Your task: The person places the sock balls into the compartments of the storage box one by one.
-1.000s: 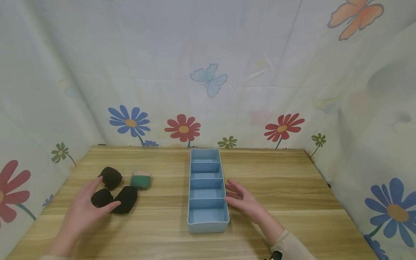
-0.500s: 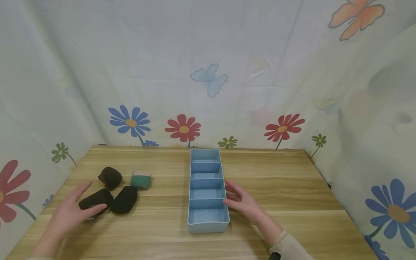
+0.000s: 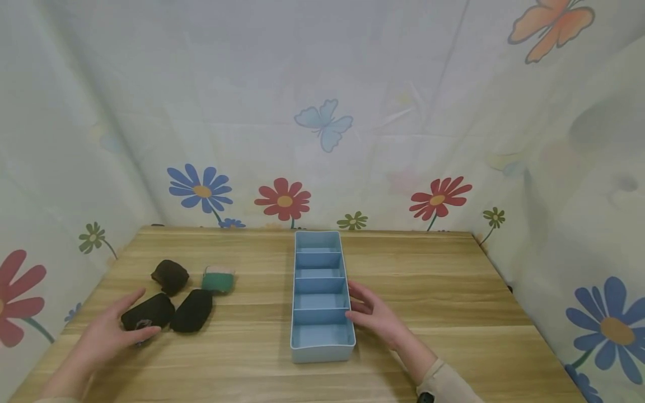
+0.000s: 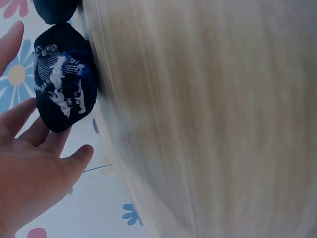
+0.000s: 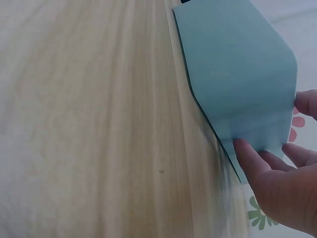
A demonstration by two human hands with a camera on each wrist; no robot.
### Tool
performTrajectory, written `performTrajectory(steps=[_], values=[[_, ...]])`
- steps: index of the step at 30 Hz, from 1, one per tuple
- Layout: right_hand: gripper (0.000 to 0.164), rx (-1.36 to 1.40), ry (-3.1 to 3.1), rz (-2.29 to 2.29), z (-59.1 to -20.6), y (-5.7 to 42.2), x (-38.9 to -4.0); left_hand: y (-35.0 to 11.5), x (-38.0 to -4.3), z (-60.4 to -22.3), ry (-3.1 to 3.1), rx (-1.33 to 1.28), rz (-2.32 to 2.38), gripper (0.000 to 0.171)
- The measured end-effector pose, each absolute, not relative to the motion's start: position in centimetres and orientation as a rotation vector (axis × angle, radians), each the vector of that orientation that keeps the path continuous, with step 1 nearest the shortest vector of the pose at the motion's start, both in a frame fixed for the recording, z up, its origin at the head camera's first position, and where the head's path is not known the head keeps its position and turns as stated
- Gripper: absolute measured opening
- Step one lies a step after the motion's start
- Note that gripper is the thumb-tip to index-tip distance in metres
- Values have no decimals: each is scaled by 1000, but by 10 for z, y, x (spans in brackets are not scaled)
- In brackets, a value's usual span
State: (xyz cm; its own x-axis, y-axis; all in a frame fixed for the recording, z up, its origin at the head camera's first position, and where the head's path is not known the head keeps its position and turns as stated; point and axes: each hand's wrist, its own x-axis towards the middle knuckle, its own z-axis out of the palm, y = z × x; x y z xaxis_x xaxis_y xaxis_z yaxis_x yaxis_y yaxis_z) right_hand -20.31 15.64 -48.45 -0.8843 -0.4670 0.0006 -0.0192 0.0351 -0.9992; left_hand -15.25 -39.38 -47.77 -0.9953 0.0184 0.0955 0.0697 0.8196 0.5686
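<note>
A dark rolled-up sock bundle [image 3: 153,311] lies beside my left hand [image 3: 103,336], whose thumb and fingers are spread around its near-left end. In the left wrist view, the sock bundle [image 4: 62,74] shows white and blue loose threads; fingers reach close to its lower end, and contact is hard to tell. Two more dark sock bundles, one behind [image 3: 170,276] and one to the right [image 3: 192,311], lie close by. My right hand [image 3: 380,322] rests its fingertips on the right side of a light-blue divided box [image 3: 322,354]. In the right wrist view they touch its outer wall [image 5: 242,64].
A green sock bundle [image 3: 219,281] with a pale top lies right of the dark ones. Several compartments line the box, with nothing seen inside. The wooden table [image 3: 252,358] ends at a flowered curtain [image 3: 383,140] behind and at both sides.
My left hand has drawn back to the left and toward me, and the near-left dark sock bundle now shows more fully. My right hand has stayed against the box, shifting only slightly.
</note>
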Motion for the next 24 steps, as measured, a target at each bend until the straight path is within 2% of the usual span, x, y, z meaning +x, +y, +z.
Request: performTrajectory(steps=[24], values=[[73,-480,2008,-1916,-485,155,-201,-403,-154,-487,-2924,-176,-975,94]])
